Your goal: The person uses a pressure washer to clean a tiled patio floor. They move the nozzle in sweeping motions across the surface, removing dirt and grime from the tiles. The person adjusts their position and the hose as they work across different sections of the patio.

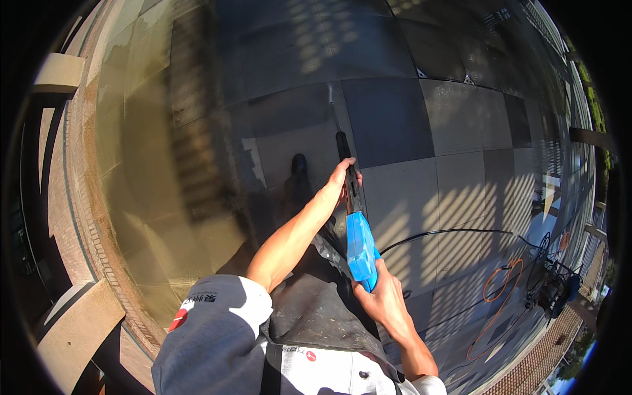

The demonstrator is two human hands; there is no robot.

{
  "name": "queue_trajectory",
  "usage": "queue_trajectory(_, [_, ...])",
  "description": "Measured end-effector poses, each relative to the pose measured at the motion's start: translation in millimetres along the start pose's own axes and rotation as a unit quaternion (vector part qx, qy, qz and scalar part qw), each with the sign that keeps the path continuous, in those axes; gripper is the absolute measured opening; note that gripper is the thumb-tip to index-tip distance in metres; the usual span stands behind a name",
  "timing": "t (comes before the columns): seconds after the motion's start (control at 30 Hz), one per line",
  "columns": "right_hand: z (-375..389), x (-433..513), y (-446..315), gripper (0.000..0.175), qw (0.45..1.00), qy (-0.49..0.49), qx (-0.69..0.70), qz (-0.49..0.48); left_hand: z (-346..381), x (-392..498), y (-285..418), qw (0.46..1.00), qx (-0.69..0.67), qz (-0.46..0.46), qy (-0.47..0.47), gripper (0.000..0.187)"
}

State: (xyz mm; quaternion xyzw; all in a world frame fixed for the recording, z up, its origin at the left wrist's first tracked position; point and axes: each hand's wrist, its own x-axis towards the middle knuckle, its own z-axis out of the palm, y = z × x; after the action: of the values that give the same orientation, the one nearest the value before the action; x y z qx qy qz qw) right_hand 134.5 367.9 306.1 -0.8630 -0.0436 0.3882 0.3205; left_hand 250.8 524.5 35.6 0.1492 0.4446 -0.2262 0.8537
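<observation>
A pressure washer spray gun with a blue body (360, 242) and a black barrel (352, 185) points away from me over the floor. My left hand (348, 174) wraps around the barrel. Around the blue rear grip, my right hand (384, 291) is closed; the trigger is hidden. A thin metal lance (336, 116) runs forward from the barrel, and a short whitish water spray (330, 91) leaves its tip. Dark and light paving slabs (387, 121) lie under the lance, partly wet.
A black hose (444, 230) curves from near the gun to a dark wheeled machine (555, 291) at the right. An orange cord (489, 326) lies looped on the paving. Wet brownish paving (148, 197) and a brick edging (106, 232) border the left. My dark boot (299, 165) shows ahead.
</observation>
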Motion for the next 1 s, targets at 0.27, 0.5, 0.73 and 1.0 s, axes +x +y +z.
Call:
queue_trajectory(0.27, [-17.6, 111.7, -86.7, 0.042, 0.997, -0.073, -0.023, -0.004, -20.1, 17.9, 128.0, 0.998, -0.05, 0.026, 0.041, 0.043])
queue_trajectory(0.5, [-15.7, 163.7, -135.6, 0.046, 0.984, -0.166, -0.046, -0.038, -74.1, -14.1, 194.2, 0.986, -0.091, 0.096, 0.099, 0.041])
queue_trajectory(0.73, [-10.5, 183.1, -146.2, 0.044, 0.978, -0.183, -0.063, -0.082, -113.6, -19.2, 215.1, 0.986, -0.116, 0.091, 0.084, 0.041])
queue_trajectory(1.0, [-29.8, 165.8, -124.9, 0.045, 0.994, -0.103, -0.03, -0.031, -48.3, 22.4, 189.5, 0.996, -0.035, 0.024, 0.08, 0.047])
